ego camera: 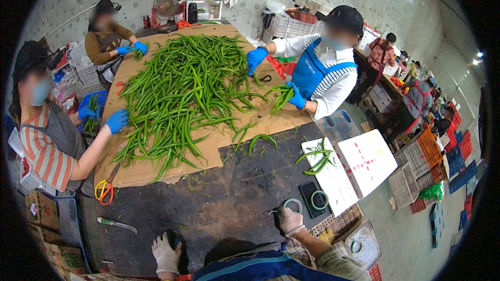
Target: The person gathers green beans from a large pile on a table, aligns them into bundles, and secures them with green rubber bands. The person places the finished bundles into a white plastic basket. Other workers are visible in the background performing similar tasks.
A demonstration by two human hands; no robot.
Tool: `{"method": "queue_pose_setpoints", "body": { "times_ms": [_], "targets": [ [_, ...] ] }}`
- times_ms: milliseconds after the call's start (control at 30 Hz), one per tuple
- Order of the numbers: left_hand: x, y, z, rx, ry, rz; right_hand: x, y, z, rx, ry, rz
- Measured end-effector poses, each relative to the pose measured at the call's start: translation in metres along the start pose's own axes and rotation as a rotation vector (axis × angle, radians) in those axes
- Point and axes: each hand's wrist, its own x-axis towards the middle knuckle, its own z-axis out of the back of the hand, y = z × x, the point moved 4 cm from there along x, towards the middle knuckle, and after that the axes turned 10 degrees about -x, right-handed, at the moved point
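Note:
My left hand [166, 253], in a whitish glove, rests near the table's front edge with its fingers apart and nothing visible in it. My right hand [290, 221], gloved too, is at the roll of tape [293, 205]; its fingers are bent and partly hidden, so a grip cannot be made out. Right of it a second tape roll [319, 200] lies on a black phone-like device [308, 195]. A large heap of long green chili peppers [191, 86] covers the cardboard [230, 125] farther back. Loose peppers [322, 160] lie on a white foam lid [332, 183].
Orange-and-yellow-handled scissors [104, 192] and a curved knife [117, 224] lie at the left. Co-workers in blue gloves stand at the left and across the table, handling peppers. A white foam box [367, 162] stands at the right, near a metal tray [364, 244].

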Motion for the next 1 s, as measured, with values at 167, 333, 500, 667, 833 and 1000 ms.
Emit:
{"method": "queue_pose_setpoints", "body": {
  "times_ms": [167, 333, 500, 667, 833, 1000],
  "targets": [
    [-0.005, -0.002, 0.003, -0.004, -0.029, -0.011, 0.006, 0.009, 0.006, -0.066, 0.118, -0.085],
    [-0.004, 0.003, -0.004, -0.063, -0.098, -0.084, 0.004, 0.004, 0.003, -0.054, 0.111, -0.09],
    [-0.005, 0.002, -0.003, -0.031, -0.101, -0.095, 0.006, 0.009, 0.01, -0.061, 0.167, -0.105],
    [-0.005, -0.001, 0.002, -0.072, -0.063, -0.089, 0.004, 0.005, 0.004, -0.053, 0.136, -0.039],
    [-0.004, -0.005, 0.006, -0.036, 0.021, -0.021, 0.003, 0.005, 0.004, -0.046, 0.079, -0.031],
    [-0.002, 0.0, -0.001, -0.026, -0.041, -0.058, 0.003, 0.005, 0.003, -0.054, 0.098, -0.032]
  ]
}}
